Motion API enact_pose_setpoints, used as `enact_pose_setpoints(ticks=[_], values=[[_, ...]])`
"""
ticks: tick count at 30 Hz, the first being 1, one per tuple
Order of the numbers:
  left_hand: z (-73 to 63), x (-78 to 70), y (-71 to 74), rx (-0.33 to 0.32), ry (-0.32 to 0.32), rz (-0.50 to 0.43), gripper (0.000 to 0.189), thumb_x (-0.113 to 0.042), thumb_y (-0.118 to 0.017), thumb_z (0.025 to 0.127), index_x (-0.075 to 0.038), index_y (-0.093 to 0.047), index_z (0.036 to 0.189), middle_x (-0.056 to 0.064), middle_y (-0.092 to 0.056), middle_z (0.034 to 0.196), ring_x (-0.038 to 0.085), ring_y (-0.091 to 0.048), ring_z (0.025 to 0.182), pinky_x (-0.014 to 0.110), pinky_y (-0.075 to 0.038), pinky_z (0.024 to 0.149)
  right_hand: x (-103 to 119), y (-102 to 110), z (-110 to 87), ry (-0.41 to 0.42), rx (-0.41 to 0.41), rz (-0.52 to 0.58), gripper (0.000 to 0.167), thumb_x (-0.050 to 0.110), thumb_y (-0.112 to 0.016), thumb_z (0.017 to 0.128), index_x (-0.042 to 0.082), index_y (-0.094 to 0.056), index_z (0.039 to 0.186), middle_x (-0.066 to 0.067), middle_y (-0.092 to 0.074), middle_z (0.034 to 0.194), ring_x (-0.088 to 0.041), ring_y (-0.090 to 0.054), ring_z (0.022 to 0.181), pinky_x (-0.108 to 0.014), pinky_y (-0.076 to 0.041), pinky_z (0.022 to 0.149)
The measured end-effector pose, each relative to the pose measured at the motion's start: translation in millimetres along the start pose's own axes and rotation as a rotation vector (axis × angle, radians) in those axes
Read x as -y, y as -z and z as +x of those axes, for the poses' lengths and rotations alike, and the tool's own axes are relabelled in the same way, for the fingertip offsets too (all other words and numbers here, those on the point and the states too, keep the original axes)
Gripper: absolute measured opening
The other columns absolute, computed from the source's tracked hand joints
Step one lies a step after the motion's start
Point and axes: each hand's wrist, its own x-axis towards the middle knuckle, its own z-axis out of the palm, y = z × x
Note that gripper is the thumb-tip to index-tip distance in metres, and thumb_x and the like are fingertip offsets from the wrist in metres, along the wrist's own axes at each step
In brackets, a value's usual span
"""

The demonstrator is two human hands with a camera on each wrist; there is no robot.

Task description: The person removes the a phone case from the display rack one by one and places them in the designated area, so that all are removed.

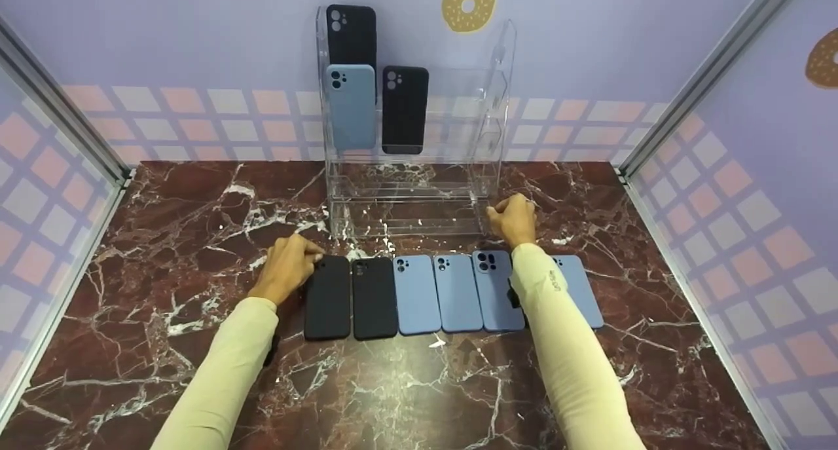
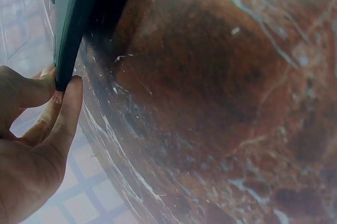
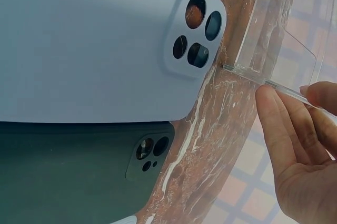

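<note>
Head view is showing your left hand (image 1: 286, 266) pinching the far-left corner of a black case (image 1: 327, 300), which is lying on the surface (image 1: 406, 391) to the right of that hand and reaching back toward you. Left wrist view is showing the grip as narrow, thumb on one side of the rim and fingers on the other; whether that corner is clearing the surface, you cannot tell. Your right hand (image 1: 514, 219) is also holding narrowly, pinching a lower edge of the clear stand (image 1: 494, 126), which is standing beyond it and to its left. If you are lifting, you should probably be raising that corner smoothly, because a second black case (image 1: 375, 299) is lying just beside the first, farther right of your left hand. On the other side, you should be steadying rather than tugging: pulling could be shifting the stand and unsettling the light blue case (image 1: 351, 109) leaning in it, well beyond your left hand. Your right sleeve (image 1: 556, 325) is crossing over the row, so you should be watching that it is not dragging the cases beneath it.
</note>
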Motion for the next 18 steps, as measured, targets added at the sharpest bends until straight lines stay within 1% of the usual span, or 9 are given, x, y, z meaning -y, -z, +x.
enact_pose_setpoints(ticks=[6,10,12,14,18], values=[[-1.8,1.8,-0.2,0.019,-0.003,0.041,0.013,-0.004,-0.07,0.093,-0.001,-0.079,0.102,0.02,-0.075,0.105,0.045,-0.069,0.101,0.058,-0.053,0.088,-0.7,0.1,0.1,0.001,0.002,0.004,0.026,0.025,-0.071,0.091,0.0,-0.077,0.097,-0.022,-0.07,0.117,-0.046,-0.063,0.112,-0.055,-0.045,0.102],[0.3,-1.2,7.6,0.001,-0.001,0.07,0.015,-0.005,-0.07,0.093,-0.001,-0.078,0.104,0.022,-0.073,0.108,0.049,-0.068,0.1,0.06,-0.053,0.086,-0.1,0.5,0.3,-0.001,0.004,0.012,0.025,0.024,-0.071,0.091,0.0,-0.077,0.096,-0.022,-0.07,0.117,-0.047,-0.063,0.111,-0.055,-0.045,0.102],[3.1,-6.1,14.8,-0.031,-0.013,0.073,0.016,-0.005,-0.069,0.093,0.0,-0.077,0.106,0.023,-0.073,0.11,0.051,-0.067,0.101,0.061,-0.053,0.086,0.2,0.6,0.4,-0.001,0.003,0.015,0.025,0.024,-0.072,0.091,0.0,-0.077,0.096,-0.023,-0.07,0.117,-0.047,-0.063,0.111,-0.055,-0.045,0.102],[7.5,-13.3,24.0,-0.077,-0.038,0.067,0.017,-0.004,-0.067,0.094,0.001,-0.077,0.107,0.024,-0.072,0.11,0.051,-0.067,0.101,0.06,-0.053,0.085,0.3,0.7,0.4,-0.003,0.004,0.018,0.024,0.023,-0.072,0.091,0.0,-0.076,0.096,-0.024,-0.069,0.118,-0.048,-0.062,0.111,-0.055,-0.044,0.102],[20.2,-34.3,45.5,-0.177,-0.126,0.029,0.019,-0.002,-0.064,0.096,0.006,-0.073,0.111,0.028,-0.07,0.111,0.047,-0.069,0.095,0.053,-0.057,0.08,0.1,0.5,0.1,-0.005,0.007,0.014,0.024,0.023,-0.072,0.091,0.0,-0.076,0.095,-0.024,-0.069,0.117,-0.047,-0.062,0.111,-0.055,-0.045,0.102]])
